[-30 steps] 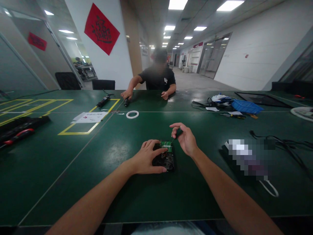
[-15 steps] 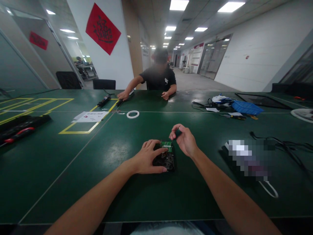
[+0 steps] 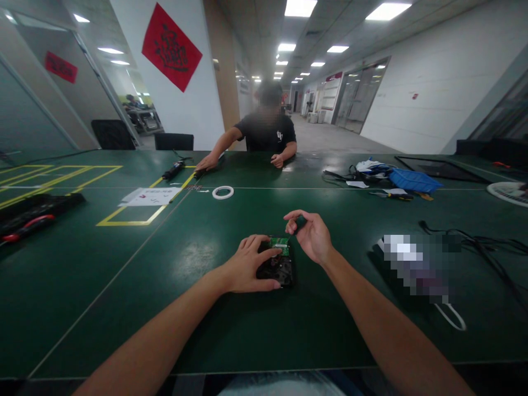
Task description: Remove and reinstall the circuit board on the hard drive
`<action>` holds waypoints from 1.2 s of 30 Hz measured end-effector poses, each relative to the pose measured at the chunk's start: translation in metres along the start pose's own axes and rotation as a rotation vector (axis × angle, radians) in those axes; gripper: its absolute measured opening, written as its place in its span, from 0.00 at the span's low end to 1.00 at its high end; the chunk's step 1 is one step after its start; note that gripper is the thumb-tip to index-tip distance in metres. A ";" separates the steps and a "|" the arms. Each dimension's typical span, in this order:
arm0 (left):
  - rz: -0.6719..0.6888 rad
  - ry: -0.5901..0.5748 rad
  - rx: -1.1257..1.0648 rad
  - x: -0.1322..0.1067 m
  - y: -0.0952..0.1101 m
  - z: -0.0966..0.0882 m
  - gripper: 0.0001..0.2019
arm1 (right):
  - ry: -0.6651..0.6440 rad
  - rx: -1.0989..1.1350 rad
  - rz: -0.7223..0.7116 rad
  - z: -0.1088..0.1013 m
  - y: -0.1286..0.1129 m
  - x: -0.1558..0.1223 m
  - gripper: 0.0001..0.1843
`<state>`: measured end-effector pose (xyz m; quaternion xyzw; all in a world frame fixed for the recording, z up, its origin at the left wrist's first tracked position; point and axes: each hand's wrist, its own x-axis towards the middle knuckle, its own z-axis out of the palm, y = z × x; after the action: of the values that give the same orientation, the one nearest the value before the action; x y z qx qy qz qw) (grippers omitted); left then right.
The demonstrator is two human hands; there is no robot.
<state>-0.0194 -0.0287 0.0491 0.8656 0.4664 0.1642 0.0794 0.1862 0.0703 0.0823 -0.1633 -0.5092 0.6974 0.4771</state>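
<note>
A black hard drive [image 3: 280,268] with a small green circuit board [image 3: 280,242] at its far end lies on the green table [image 3: 165,286] in front of me. My left hand [image 3: 249,265] rests on its left side, fingers spread over the casing and thumb along the near edge. My right hand [image 3: 310,234] hovers just right of the drive's far end, fingers pinched round a small dark tool handle whose tip points towards the circuit board.
A person in a black shirt [image 3: 267,132] sits across the table, one hand on a dark tool [image 3: 202,171]. A white tape ring [image 3: 223,192], a paper sheet [image 3: 150,196], red-handled tools [image 3: 25,226], a blue tray [image 3: 414,180] and cables [image 3: 482,242] lie around.
My right hand has drawn the small tool slightly up and back from the circuit board. The person opposite has stretched an arm further left along the table. My left hand has stayed put.
</note>
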 end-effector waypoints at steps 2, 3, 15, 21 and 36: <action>-0.001 -0.001 -0.004 0.000 -0.001 0.000 0.43 | -0.006 0.017 -0.001 -0.001 0.000 0.000 0.20; -0.001 0.001 -0.008 0.000 -0.001 0.000 0.43 | -0.005 0.021 0.000 -0.001 0.000 0.000 0.20; 0.003 0.000 -0.013 0.000 0.000 -0.001 0.43 | 0.098 -0.033 -0.058 -0.004 0.000 0.002 0.06; 0.006 0.011 -0.031 0.000 0.000 -0.001 0.42 | 0.047 0.029 -0.004 -0.001 -0.001 -0.001 0.06; 0.011 0.006 -0.012 -0.001 0.000 0.000 0.42 | 0.040 -0.047 -0.047 -0.002 -0.001 0.000 0.06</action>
<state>-0.0199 -0.0291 0.0489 0.8671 0.4609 0.1699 0.0825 0.1881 0.0710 0.0819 -0.1761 -0.5195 0.6704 0.4997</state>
